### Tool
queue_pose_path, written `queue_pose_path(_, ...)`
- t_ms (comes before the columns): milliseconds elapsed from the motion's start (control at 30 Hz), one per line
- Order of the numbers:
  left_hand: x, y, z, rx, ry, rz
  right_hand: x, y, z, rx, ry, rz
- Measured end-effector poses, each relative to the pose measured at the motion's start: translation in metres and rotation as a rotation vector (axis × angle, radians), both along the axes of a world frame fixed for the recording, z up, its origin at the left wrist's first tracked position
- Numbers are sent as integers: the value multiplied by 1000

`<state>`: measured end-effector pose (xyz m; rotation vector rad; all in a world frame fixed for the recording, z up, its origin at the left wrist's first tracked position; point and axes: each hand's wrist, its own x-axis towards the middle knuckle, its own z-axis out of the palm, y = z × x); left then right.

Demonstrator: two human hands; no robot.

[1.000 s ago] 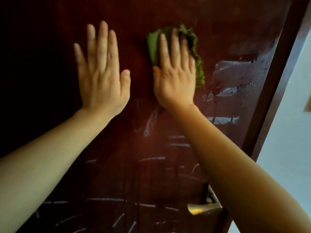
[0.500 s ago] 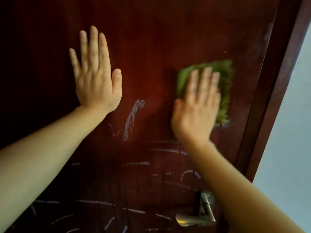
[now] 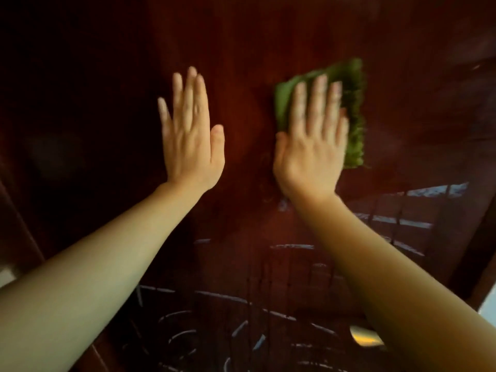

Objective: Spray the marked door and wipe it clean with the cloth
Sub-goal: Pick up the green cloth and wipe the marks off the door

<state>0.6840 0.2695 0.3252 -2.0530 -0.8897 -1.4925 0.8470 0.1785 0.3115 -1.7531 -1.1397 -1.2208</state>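
Note:
A dark red-brown wooden door [image 3: 249,41] fills the view. White chalk-like marks [image 3: 220,295] and wet drip streaks cover its lower half. My right hand [image 3: 311,146] lies flat, fingers up, pressing a folded green cloth [image 3: 354,116] against the door at mid height. The cloth sticks out above and to the right of the fingers. My left hand [image 3: 192,135] rests flat on the bare door to the left of the cloth, fingers spread and holding nothing. No spray bottle is in view.
A metal door handle [image 3: 366,339] shows at the lower right, partly behind my right forearm. The door's edge and frame [image 3: 472,264] run down the right side, with a pale wall [image 3: 489,310] beyond.
My right hand slid the cloth from the upper middle out to the right and down, then back left. The long white stroke beside my left hand is gone. The view shifted right.

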Motion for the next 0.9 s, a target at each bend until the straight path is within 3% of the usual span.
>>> queue_pose_path(100,-2,17,-26,-63,32,168,-13,14,-56,-273,-393,91)
queue_pose_path(233,4,22,-30,-41,7,166,12,-3,-132,-619,-758,132)
queue_pose_path(333,3,22,-32,-30,10,164,17,-7,-108,-497,-682,112)
queue_pose_path(433,3,20,-33,-18,7,179,8,-3,-43,-178,-341,37)
queue_pose_path(533,1,18,-30,-27,6,193,-9,5,-32,-85,-163,3)
queue_pose_path(800,-6,24,-29,23,58,172,-46,36,-167,-612,-675,182)
queue_pose_path(900,-4,25,-33,30,49,191,-85,59,-198,-920,-863,272)
